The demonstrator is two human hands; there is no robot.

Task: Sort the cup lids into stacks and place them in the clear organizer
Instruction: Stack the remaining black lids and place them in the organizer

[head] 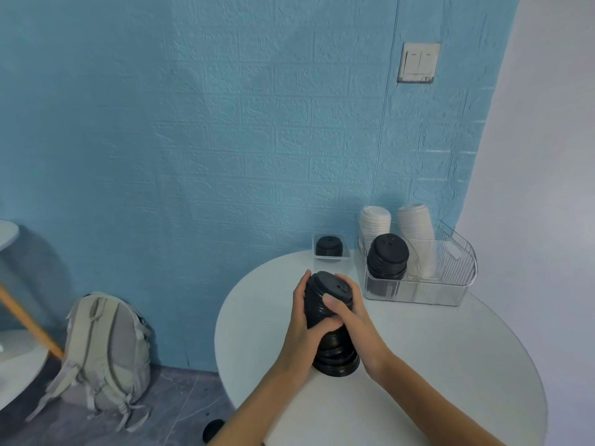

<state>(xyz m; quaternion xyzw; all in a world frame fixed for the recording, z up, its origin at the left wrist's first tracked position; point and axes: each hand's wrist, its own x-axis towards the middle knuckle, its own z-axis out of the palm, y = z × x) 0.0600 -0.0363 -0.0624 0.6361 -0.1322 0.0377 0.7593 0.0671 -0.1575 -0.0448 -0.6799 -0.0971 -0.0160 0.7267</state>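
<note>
Head view: our left hand (301,313) and right hand (346,304) curled fingers round the tall black lid stack (331,323), base on the white table (418,365), likely squaring it for transfer. Clear organizer (450,284) sat just beyond, already holding a black stack (386,257) and white stacks (375,222); its right compartment looked free. Small tray (330,249) by the wall.

No text, label, brand, number or sign can be read on anything in view.

light: soft, even | shadows: faint | focus: slightly soft | edges: wide-angle bowing
</note>
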